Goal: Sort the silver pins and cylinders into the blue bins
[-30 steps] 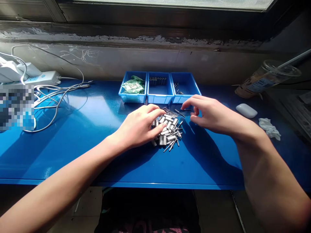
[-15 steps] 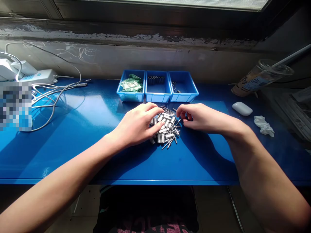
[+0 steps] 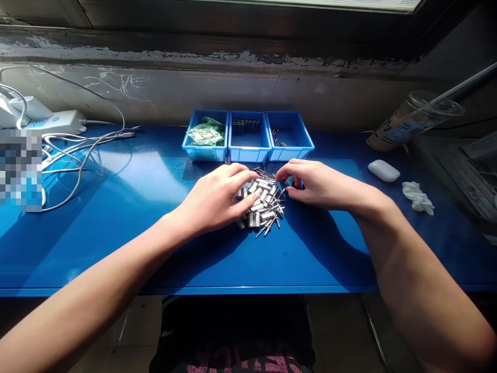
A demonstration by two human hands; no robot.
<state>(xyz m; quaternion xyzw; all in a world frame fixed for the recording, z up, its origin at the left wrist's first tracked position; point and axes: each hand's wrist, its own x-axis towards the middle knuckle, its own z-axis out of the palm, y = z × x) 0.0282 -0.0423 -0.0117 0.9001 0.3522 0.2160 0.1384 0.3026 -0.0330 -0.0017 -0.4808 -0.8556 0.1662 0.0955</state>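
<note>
Silver hexagonal metal pieces [image 3: 254, 219] and thin blind rivets [image 3: 271, 224] lie in one mixed pile on the blue table. My left hand [image 3: 212, 199] rests over the pile's left side, thumb and fingers apart, and hides part of it. At the pile's right edge is my right hand [image 3: 316, 184], fingers curled, with a gap between thumb and index finger beside some rivets. Behind the pile stand three blue bins: the left bin [image 3: 205, 154] holds green packets, the middle bin [image 3: 249, 155] upright metal pieces in rows, the right bin [image 3: 291, 153] a few rivets.
White cables [image 3: 83, 150] and a power strip [image 3: 58, 124] lie at the left. To the right are a tilted plastic cup [image 3: 407, 124] with a straw, a white earphone case [image 3: 383, 170] and a crumpled tissue [image 3: 418, 197]. A wall runs behind the table [image 3: 240, 269].
The view has shifted slightly. My right hand has moved a little toward the pile, and its thumb and index finger are further apart. My left hand stays over the pile.
</note>
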